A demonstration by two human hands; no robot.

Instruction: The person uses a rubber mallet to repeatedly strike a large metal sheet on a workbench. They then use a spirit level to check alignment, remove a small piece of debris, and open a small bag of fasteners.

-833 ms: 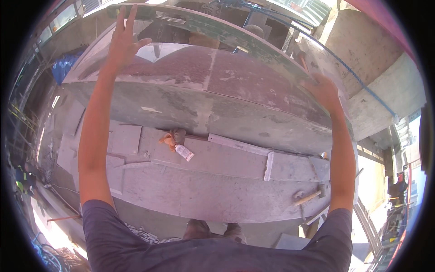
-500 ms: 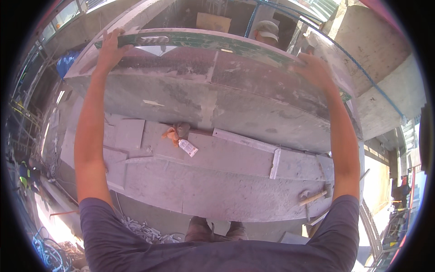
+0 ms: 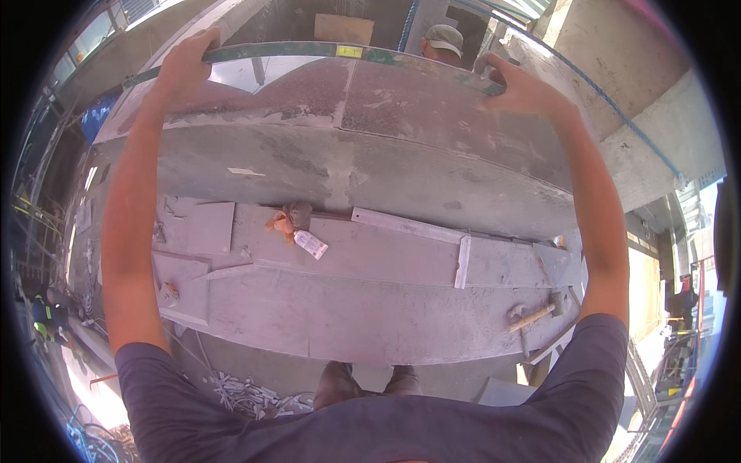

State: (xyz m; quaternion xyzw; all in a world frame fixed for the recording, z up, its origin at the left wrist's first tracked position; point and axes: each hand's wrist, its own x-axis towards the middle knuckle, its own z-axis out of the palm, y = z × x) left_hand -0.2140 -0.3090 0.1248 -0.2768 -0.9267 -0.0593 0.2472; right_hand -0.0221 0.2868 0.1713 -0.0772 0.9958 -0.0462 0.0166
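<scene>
Hands, left hand (image 3: 184, 68) and right hand (image 3: 523, 86), grip closed around the green straightedge (image 3: 324, 52).

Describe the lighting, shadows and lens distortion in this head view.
Head view: hard sunlight, with blown-out glare at the lower left and right rims; the person's shadow darkens the ground by the shoes. Fisheye bending curves the long green level, gripped by the left hand and right hand, and bows the grey platform. The centre is sharp, the rim soft.

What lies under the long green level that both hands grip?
The green level rests along the top edge of the grey wall, left hand and right hand gripping it. The surface beneath the level stays covered.
</scene>
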